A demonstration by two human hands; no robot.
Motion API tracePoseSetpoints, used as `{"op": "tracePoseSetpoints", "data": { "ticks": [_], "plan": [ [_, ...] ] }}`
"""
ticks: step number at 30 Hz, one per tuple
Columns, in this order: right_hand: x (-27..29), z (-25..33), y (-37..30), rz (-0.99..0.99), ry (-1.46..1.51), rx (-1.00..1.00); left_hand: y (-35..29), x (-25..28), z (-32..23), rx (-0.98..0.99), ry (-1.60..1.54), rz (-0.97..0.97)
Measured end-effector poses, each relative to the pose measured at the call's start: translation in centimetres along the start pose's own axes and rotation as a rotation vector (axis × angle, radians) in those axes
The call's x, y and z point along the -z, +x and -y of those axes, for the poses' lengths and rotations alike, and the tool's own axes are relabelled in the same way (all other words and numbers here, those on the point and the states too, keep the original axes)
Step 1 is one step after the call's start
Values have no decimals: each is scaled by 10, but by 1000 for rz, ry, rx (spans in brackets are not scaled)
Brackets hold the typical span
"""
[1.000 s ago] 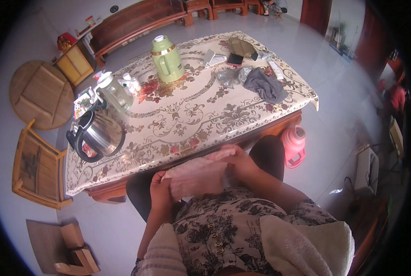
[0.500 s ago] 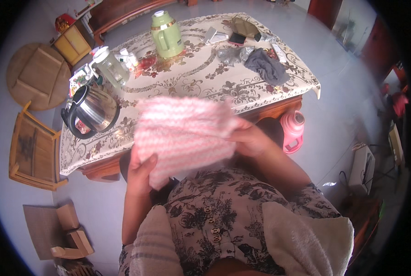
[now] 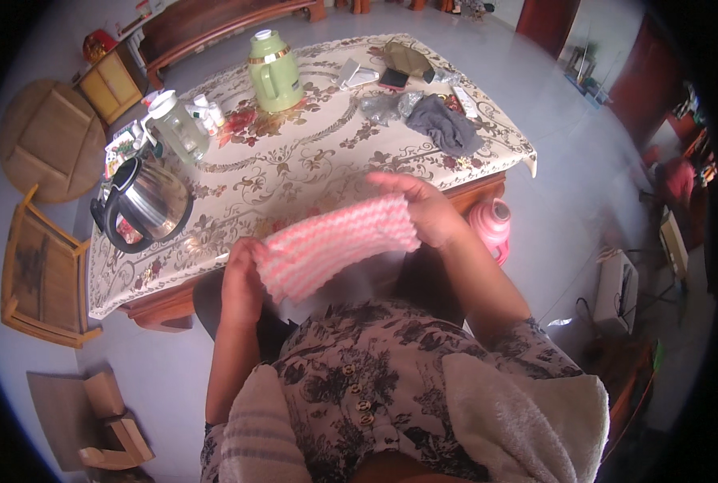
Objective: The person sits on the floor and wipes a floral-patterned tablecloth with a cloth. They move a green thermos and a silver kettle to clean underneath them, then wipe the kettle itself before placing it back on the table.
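A pink-and-white striped knitted piece is stretched between my two hands above my lap, just in front of the table's near edge. Its band slopes up toward the right. My left hand grips the left end, with fingertips partly behind the fabric. At the right end, my right hand pinches the edge while one finger points out over the tablecloth. Whether the piece is folded or a closed tube, I cannot tell.
The patterned tablecloth carries a steel kettle, a glass jug, a green thermos and a grey cloth. A pink bottle stands by the table's right side. A wooden chair is at left.
The knitted piece has gone from a tall, wide spread to a narrower, lower band. My right hand has shifted its grip, and one finger now extends. The view has moved slightly.
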State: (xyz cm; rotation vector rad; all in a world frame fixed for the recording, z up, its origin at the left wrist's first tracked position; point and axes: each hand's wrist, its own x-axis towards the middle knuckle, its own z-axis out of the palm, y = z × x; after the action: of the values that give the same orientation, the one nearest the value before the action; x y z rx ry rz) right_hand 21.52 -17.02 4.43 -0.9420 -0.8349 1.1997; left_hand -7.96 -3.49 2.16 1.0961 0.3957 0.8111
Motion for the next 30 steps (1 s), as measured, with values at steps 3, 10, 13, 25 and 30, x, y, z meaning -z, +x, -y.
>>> {"op": "tracePoseSetpoints", "data": {
  "ticks": [3, 10, 13, 25, 30],
  "plan": [
    [0, -15, -1, -31, -392, -31, 2, 7, 29, -212, 435, -67],
    [11, -38, -12, -21, -108, 75, -6, 39, 47, -100, 715, -42],
    [10, -32, -18, -65, -210, 148, -12, 26, 39, -105, 691, -59],
    [-46, -6, -41, 487, -660, 411, -18, 27, 42, -71, -130, -217],
    [-36, -15, -39, 334, -706, 485, -16, 17, 44, -223, 274, -437]
  ]
}}
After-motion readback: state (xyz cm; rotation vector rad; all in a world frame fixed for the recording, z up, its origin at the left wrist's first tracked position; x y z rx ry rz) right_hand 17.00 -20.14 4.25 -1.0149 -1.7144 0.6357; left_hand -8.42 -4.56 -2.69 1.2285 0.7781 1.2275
